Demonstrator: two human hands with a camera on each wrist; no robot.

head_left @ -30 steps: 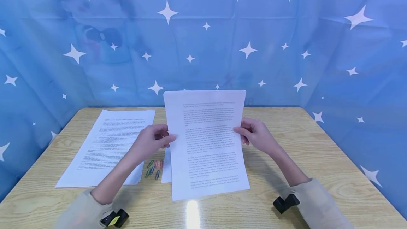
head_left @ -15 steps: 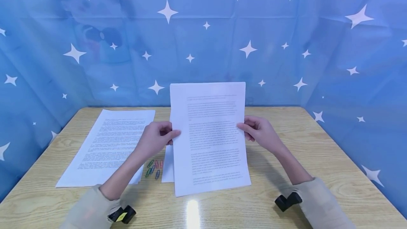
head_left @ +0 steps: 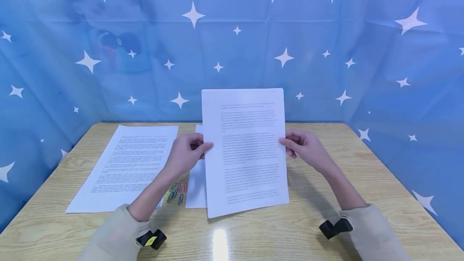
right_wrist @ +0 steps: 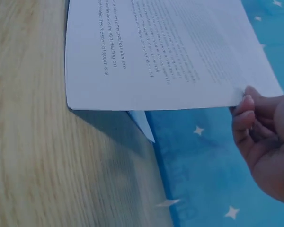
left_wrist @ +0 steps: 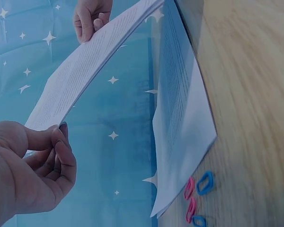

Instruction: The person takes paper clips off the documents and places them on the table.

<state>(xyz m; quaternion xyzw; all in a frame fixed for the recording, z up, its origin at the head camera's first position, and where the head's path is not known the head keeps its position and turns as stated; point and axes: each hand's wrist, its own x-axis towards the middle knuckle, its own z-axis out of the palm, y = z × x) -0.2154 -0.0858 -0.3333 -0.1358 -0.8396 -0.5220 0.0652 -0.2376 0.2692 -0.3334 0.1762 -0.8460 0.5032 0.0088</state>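
A thin stack of printed paper [head_left: 250, 152] is held up above the table, its text side facing the head camera. At its left edge my left hand [head_left: 188, 150] pinches it between thumb and fingers. My right hand [head_left: 303, 148] pinches the opposite edge at much the same height. The left wrist view shows the held stack [left_wrist: 80, 71] edge-on, bowed slightly. In the right wrist view, its lower corner reaches close over the tabletop. Behind it lies another stack of printed sheets [head_left: 195, 188], mostly hidden in the head view.
On the left of the wooden table [head_left: 362, 180] lies a larger printed stack [head_left: 123, 168]. Several coloured paper clips [head_left: 175, 192], green, blue and pink, lie between the stacks. A blue curtain [head_left: 232, 43] with white stars stands behind the table.
Both hands have moved to the right and slightly up with the held stack, keeping their pinch on its edges. More of the stack lying behind it now shows.
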